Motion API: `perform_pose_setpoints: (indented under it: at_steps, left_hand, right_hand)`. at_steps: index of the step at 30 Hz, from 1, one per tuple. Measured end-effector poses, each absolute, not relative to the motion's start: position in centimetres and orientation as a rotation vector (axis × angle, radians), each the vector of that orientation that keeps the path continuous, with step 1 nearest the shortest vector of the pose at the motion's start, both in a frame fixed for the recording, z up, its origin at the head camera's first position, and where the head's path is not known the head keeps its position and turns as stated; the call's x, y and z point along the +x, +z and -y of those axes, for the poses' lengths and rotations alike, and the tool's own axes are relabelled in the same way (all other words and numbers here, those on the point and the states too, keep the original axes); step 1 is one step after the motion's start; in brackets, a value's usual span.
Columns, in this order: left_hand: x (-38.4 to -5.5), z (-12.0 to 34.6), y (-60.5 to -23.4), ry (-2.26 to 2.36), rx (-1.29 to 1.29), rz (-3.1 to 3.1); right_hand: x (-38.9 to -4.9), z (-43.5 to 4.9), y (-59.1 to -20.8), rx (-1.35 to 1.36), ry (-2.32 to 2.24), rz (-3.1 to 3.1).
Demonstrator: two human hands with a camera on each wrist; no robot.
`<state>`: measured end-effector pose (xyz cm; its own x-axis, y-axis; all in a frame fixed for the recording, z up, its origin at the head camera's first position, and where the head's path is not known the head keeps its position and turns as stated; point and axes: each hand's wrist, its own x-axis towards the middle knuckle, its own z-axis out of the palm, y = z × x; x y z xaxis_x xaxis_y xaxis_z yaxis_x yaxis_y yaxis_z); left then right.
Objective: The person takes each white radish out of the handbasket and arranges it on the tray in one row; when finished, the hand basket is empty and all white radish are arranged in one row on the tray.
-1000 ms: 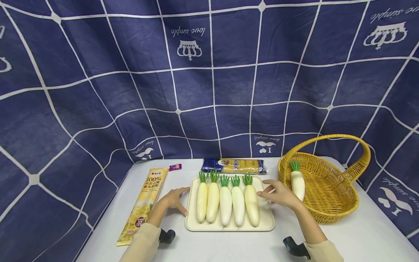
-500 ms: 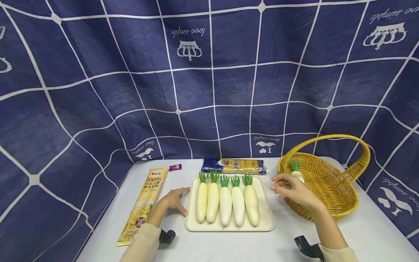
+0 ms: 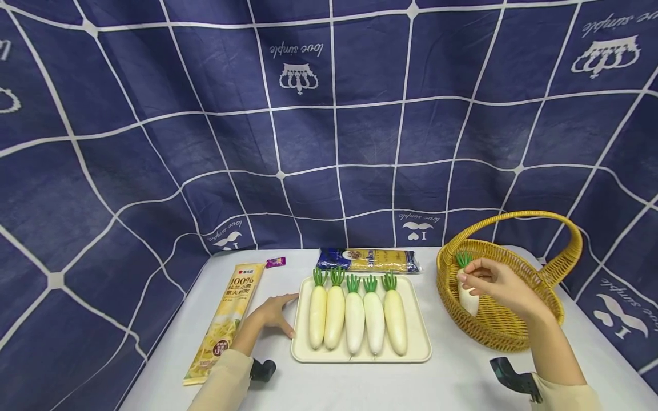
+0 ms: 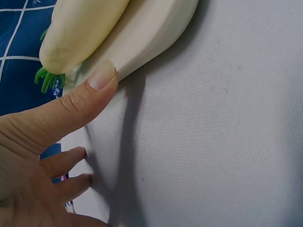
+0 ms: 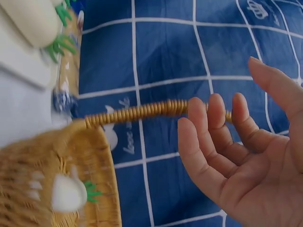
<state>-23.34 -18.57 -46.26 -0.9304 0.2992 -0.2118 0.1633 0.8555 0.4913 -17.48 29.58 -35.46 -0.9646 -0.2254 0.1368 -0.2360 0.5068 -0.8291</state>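
Note:
Several white radishes (image 3: 374,322) with green tops lie side by side on a cream tray (image 3: 417,342) in the head view. My left hand (image 3: 272,314) is at the tray's left side, fingers spread; in the left wrist view its thumb (image 4: 102,78) touches the tray's rim. Over the wicker basket (image 3: 540,285) hovers my right hand (image 3: 497,283), with nothing in it and its fingers loosely bent. One white radish (image 3: 468,297) leans inside the basket, partly covered by that hand in the head view. The right wrist view shows the palm apart from the basket handle (image 5: 142,111).
A yellow pasta packet (image 3: 226,319) lies left of the tray, near a small purple wrapped sweet (image 3: 275,262). Behind the tray is a blue and yellow pasta bag (image 3: 370,260). A blue checked cloth (image 3: 360,137) hangs at the back of the white table (image 3: 370,388).
My right hand has moved from the tray's right side rightward to above the basket, holding nothing. The left hand, tray and radishes have stayed in place.

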Motion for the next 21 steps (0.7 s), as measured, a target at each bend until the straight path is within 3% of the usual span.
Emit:
perform_pose_setpoints:
  at_steps: [21]
  left_hand:
    - [-23.2,18.4,-46.0,0.684,0.307,-2.736]
  right_hand:
    - [-22.2,-34.6,-35.1,0.209,1.437,2.965]
